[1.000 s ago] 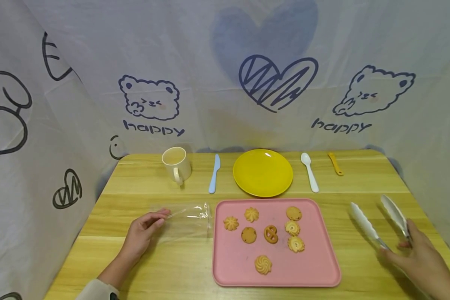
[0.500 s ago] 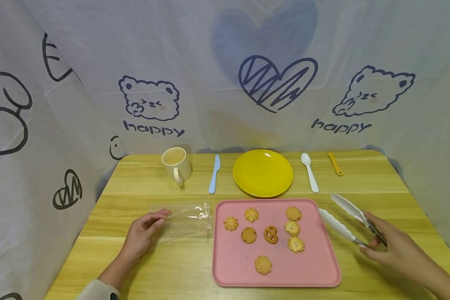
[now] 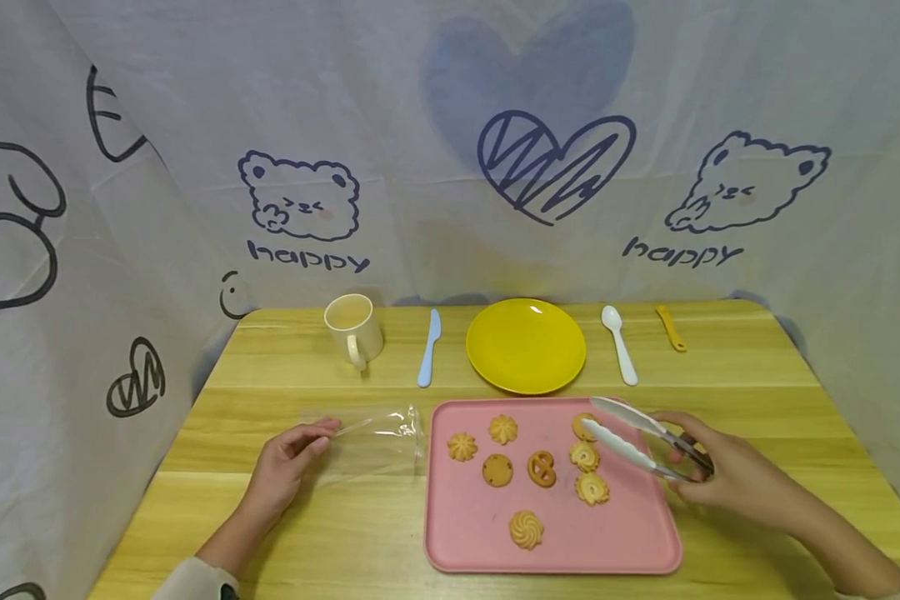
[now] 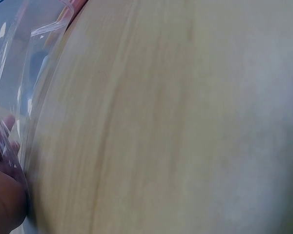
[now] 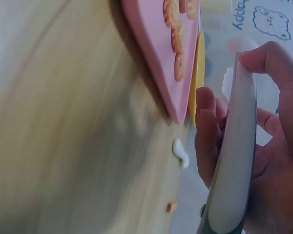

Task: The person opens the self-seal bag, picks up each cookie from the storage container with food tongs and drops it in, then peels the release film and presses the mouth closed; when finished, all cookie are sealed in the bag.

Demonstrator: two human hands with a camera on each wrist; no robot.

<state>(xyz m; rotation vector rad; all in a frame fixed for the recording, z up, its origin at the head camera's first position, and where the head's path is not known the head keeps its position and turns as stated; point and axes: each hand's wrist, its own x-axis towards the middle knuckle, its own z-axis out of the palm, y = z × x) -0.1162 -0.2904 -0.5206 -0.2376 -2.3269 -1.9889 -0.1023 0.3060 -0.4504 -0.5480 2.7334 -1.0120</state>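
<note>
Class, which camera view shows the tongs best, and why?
The head view: there the tongs show with both white tips. The right wrist view shows mainly one side, close up; the left wrist view shows none.

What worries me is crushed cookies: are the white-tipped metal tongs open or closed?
Open: in the head view, the white-tipped metal tongs spread apart in the right hand, a gap showing between their two tips.

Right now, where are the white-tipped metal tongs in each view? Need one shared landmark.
Head: right of centre, white-tipped metal tongs overlapping the upper-right corner of the pink rectangular tray.
Left wrist: not in it.
Right wrist: foreground, right of centre, tongs near vertical.
Landmark shared by head and right wrist: tray.
</note>
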